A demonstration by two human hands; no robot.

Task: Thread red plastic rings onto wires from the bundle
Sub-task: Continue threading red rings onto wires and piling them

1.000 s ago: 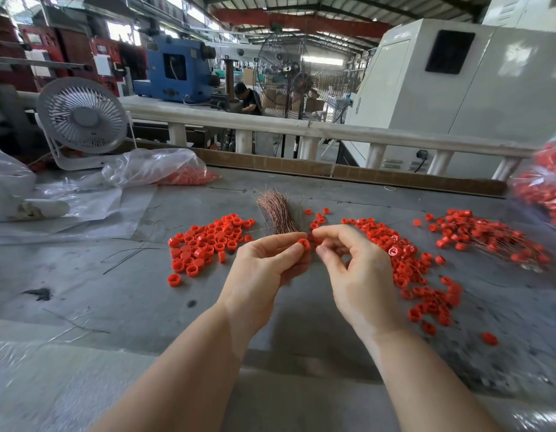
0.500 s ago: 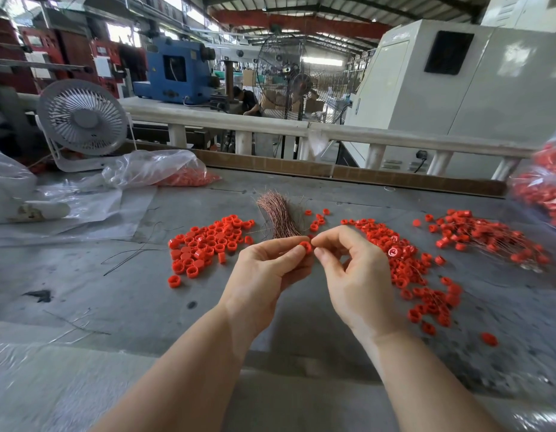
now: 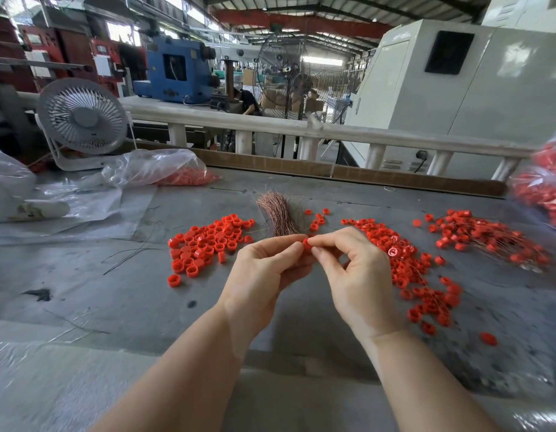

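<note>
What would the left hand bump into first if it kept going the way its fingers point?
The left hand points up and right, and its fingertips already meet the red ring pinched between both hands. Right behind that is the right hand. The wire bundle lies farther back, probably off that line.

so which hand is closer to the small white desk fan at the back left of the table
Left. The left hand sits at table centre, on the side of the small white desk fan; the right hand is just beyond it, farther right.
</note>
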